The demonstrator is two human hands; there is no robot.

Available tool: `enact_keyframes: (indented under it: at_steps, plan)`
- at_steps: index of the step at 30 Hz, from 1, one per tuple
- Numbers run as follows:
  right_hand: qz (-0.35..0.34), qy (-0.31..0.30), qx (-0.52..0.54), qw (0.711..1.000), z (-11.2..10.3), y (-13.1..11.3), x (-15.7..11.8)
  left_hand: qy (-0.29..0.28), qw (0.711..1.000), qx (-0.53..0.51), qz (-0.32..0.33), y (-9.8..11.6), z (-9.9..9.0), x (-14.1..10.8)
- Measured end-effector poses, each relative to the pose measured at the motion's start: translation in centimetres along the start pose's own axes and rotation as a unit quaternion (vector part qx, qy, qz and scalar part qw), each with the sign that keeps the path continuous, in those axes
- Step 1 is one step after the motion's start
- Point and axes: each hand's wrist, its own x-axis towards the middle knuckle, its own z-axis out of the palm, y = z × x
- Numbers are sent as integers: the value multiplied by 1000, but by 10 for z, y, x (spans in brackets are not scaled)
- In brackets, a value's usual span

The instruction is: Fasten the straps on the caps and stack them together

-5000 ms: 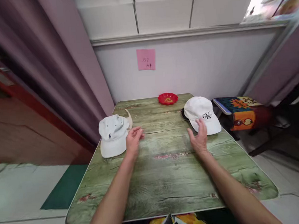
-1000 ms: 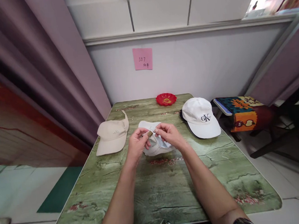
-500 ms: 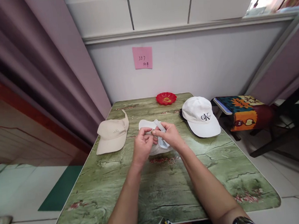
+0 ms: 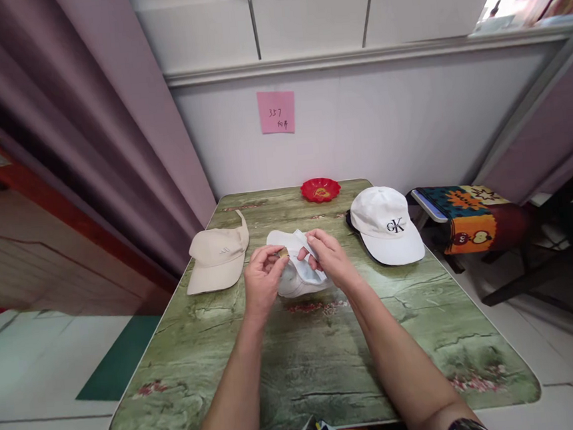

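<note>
left hand [image 4: 263,280] gripped brass-toned buckle [image 4: 283,253] in closed fingers; right hand [image 4: 332,259] pinched pale strap [image 4: 312,245], just right of buckle, apart; long axis was hard to tell. pale cap [image 4: 297,286] lay beneath both, amid counter [image 4: 325,372]. beige cap [image 4: 218,251] sat by left edge; white cap [image 4: 380,212], lettered "ck", by right edge. pink note [image 4: 276,112] beyond far edge read "357".
</note>
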Motion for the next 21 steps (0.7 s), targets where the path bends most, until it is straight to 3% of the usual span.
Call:
enact_keyframes:
  at_steps: [4,8,13,21]
  plan:
    - [-10,-45,-69,997,4,-1,-2,-19,979,-160,-124,-13,-2,0]
    - [2,-42,-88,995,6,-1,-2,-21,952,-250,-176,-20,-2,-2]
    - [15,-22,-70,997,5,-2,-1,-16,937,-292,-193,-21,-1,-3]
    - [26,-36,-97,994,5,0,-1,-34,948,-257,-183,-15,0,-3]
